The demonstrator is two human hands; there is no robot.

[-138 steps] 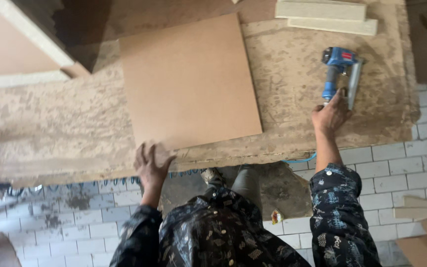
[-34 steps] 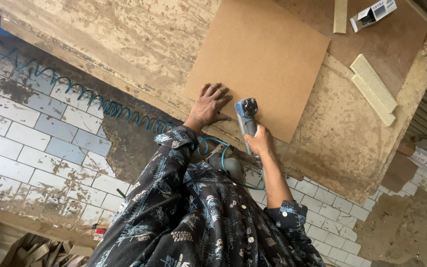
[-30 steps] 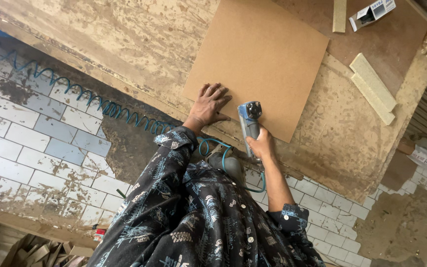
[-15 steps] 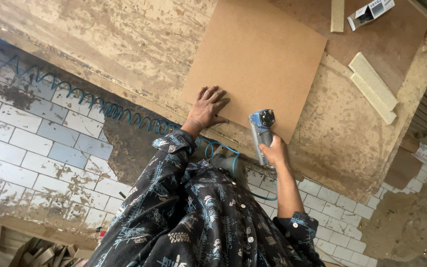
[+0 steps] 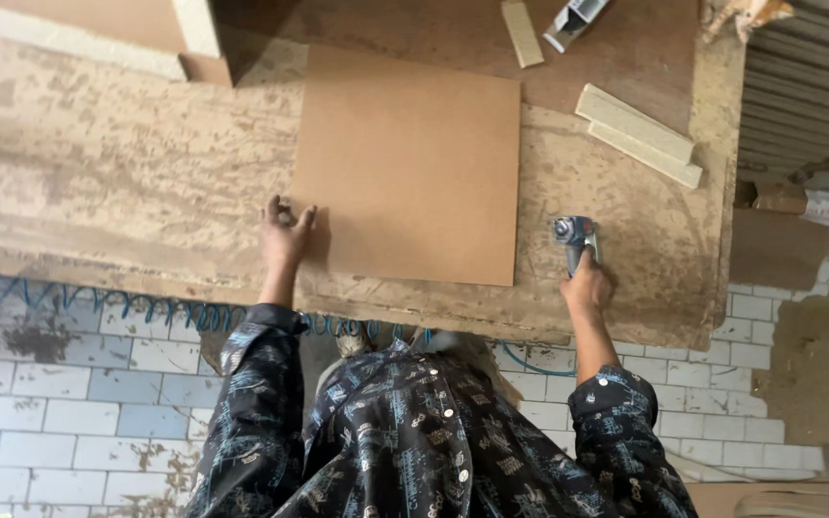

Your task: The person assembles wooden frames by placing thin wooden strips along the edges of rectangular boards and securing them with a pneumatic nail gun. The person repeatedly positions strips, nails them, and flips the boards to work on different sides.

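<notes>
Brown fibreboard, a square panel (image 5: 410, 168), lies flat on the worn workbench (image 5: 107, 182), between the two hands. At its lower left corner the left hand (image 5: 285, 237) rests with fingers spread, fingertips touching the panel's left edge and palm on the bench. Right of the panel, just beyond its lower right corner and apart from it, the right hand (image 5: 587, 285) is closed around the grip of a blue pneumatic nailer (image 5: 575, 238) standing on the bench. Farther right, two pale wooden strips (image 5: 640, 134) lie side by side.
</notes>
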